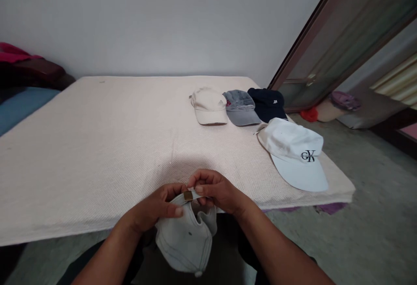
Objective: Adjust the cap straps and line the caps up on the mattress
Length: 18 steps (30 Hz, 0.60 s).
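Both hands hold a pale grey cap [187, 241] just in front of the mattress edge. My left hand [156, 209] pinches the back strap beside a small brass buckle [188, 196]. From the other side, my right hand [215, 191] grips the same strap with curled fingers. The cap hangs crown down below my hands, above my lap.
A cream mattress [107, 146] fills the view ahead. On its right side lie a cream cap [208, 107], a grey cap [241, 107], a navy cap [269, 104] and a white cap [295, 152] with a dark logo. Dark bedding [26, 81] lies far left; a glass door [342, 41] stands right.
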Available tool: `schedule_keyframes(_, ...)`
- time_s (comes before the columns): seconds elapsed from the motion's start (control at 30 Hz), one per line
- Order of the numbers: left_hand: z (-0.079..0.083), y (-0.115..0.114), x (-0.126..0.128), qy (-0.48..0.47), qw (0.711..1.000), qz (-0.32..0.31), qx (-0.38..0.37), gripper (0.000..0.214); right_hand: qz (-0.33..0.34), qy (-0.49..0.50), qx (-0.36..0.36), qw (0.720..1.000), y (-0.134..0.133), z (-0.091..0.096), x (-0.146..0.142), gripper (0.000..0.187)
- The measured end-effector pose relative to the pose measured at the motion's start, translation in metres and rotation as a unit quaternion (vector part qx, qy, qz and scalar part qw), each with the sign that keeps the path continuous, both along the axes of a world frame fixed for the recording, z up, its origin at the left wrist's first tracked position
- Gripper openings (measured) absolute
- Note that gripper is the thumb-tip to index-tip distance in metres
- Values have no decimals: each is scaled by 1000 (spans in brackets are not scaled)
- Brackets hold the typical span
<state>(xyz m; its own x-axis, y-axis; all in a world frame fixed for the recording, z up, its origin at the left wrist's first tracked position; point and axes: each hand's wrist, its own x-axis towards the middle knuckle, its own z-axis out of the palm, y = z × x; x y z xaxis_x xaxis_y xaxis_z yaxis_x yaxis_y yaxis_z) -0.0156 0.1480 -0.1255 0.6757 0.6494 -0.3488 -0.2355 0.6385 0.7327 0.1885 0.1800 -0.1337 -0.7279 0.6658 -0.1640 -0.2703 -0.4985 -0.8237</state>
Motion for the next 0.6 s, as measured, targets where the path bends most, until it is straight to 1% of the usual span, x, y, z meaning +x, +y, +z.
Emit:
schedule_keyframes(0.07,2,0,-3,39,999,17,1,38,0,-2,1,1000,0,1,0,18)
schedule_keyframes(0.13,3,0,-4,56,998,35,-3,31,7,-5,6,1000,1,2,1,19)
schedule_keyframes(0.3,1,-1,-2,48,997,54,-17,27,37,-23,24,999,2,2,3,21)
schedule_keyframes(0.47,-4,-1,0,40,996,72,-25,26,20,-39,45,998,1,1,2,18)
schedule_keyframes(0.6,-1,0,4,31,997,68,-25,25,9,-52,50,997,2,1,1,18)
